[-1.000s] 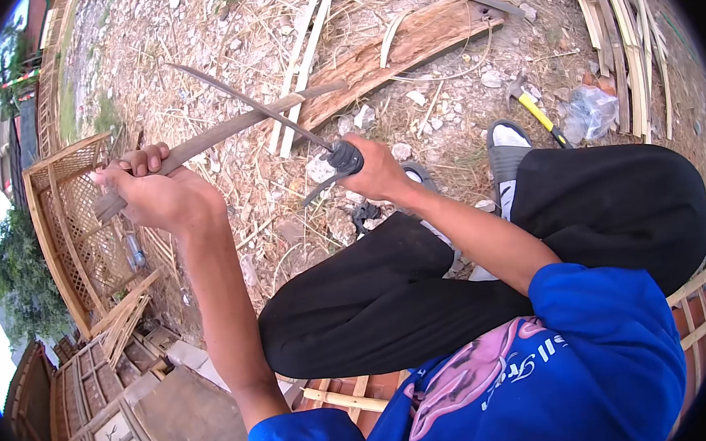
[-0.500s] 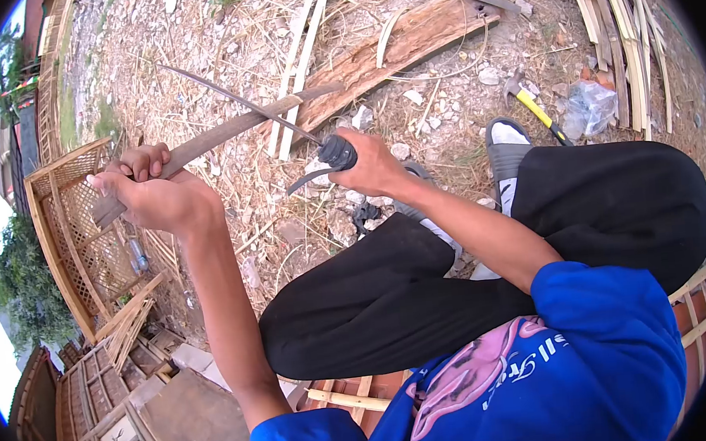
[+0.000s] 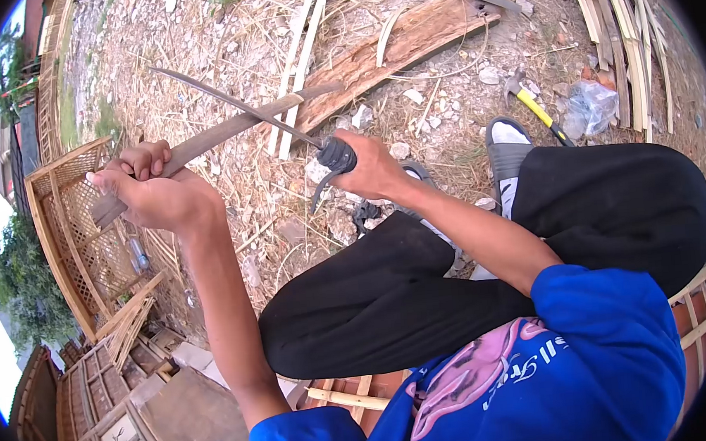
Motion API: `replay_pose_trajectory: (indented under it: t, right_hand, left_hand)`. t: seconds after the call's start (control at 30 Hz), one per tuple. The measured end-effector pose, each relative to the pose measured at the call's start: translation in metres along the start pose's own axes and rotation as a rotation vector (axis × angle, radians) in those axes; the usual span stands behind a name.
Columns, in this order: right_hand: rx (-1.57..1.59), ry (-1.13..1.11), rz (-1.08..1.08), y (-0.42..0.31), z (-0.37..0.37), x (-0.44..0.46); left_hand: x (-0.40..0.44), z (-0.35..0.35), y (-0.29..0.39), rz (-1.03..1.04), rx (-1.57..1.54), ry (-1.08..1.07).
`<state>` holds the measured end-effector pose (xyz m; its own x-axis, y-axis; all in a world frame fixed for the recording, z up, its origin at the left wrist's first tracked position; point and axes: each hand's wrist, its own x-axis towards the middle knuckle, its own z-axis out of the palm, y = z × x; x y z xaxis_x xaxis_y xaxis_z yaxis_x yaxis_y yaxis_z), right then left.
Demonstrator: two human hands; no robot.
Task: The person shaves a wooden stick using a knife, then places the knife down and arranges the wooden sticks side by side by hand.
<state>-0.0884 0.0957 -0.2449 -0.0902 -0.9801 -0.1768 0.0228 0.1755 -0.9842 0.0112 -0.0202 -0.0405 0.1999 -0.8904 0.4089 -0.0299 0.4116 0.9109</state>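
My left hand [image 3: 156, 190] is wrapped round the near end of a long weathered wooden strip [image 3: 230, 129], which points away to the right. My right hand [image 3: 365, 163] grips the black-wrapped handle [image 3: 336, 155] of a long dark blade [image 3: 219, 95]. The blade crosses the strip near a pale cut patch, its tip pointing to the upper left. A loose black strap [image 3: 320, 191] hangs from the handle. Whether the blade's edge touches the wood is hard to make out.
A rough plank [image 3: 406, 46] and pale slats [image 3: 300, 71] lie on stony ground ahead. A yellow-handled hammer [image 3: 539, 110] lies beyond my feet, beside a clear plastic bag [image 3: 591, 108]. Long strips [image 3: 624, 33] lie at the right; a lattice frame [image 3: 60, 235] stands left.
My right hand has shifted slightly left with the blade, whose tip has also moved left. The loose strap has swung and now hangs lower. My left hand has barely moved.
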Motion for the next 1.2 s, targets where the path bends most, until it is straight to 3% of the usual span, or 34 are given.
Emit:
replay_pose_trajectory:
  t: [0.13,0.23,0.33,0.4,0.57,0.8,0.93,1.1,1.2]
  right_hand:
    - [0.032,0.08,0.118,0.044,0.001,0.002]
    - [-0.077,0.071,0.365,0.077,-0.028,0.004]
    - [-0.155,0.083,0.321,0.073,-0.028,-0.002]
    - [-0.022,0.114,0.183,0.061,-0.012,0.004]
    - [0.09,-0.054,-0.081,-0.017,-0.015,0.011]
    - [-0.028,-0.004,0.107,0.029,-0.017,0.006]
    - [-0.04,0.007,0.033,0.004,-0.013,0.007]
    - [-0.065,-0.105,-0.004,-0.047,-0.026,0.014]
    - [-0.075,-0.029,-0.053,-0.008,-0.02,0.021]
  left_hand:
    - [-0.002,-0.004,0.002,0.013,0.006,0.004]
    - [0.001,-0.007,-0.001,0.039,-0.021,-0.048]
    - [-0.002,-0.003,-0.006,0.064,-0.057,-0.172]
    - [-0.003,0.001,-0.004,0.07,-0.061,-0.22]
    - [0.0,-0.007,-0.006,0.056,-0.147,-0.268]
    - [0.007,-0.026,-0.008,0.036,-0.163,-0.197]
    - [0.012,-0.032,-0.011,0.024,-0.176,-0.182]
    - [0.004,-0.031,-0.005,-0.007,-0.26,-0.503]
    - [0.004,-0.031,-0.007,-0.034,-0.275,-0.501]
